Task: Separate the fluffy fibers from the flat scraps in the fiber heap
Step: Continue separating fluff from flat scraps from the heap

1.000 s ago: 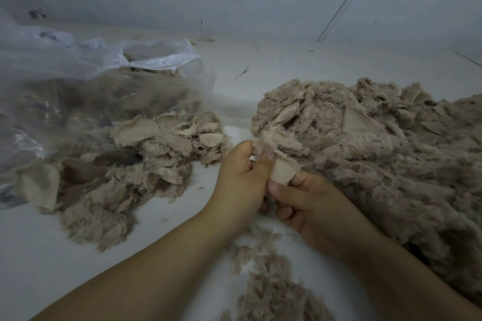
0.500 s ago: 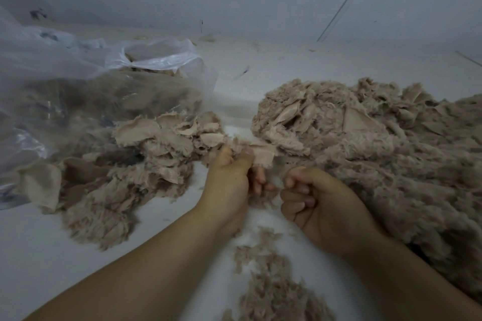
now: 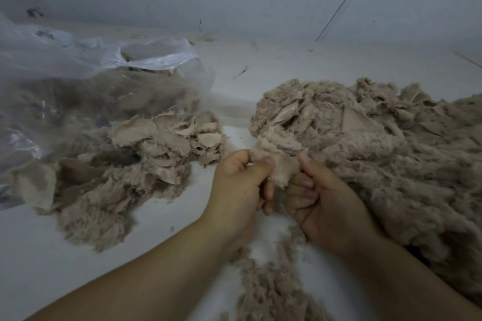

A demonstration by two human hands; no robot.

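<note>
Beige fluffy fiber heap (image 3: 378, 164) on the white worktop (image 3: 52, 255), right of centre, with left hand (image 3: 238, 185) and right hand (image 3: 326, 203) both pinching one flat beige scrap (image 3: 283, 168) at its edge; uneven pulling may tear the scrap, leaving fluff attached.

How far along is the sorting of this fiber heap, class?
Partly done. A smaller pile of scraps already lies by the plastic bag, and loose fluff sits near the wrists. The left hand and right hand pinch one piece. The large heap remains unsorted.
</note>
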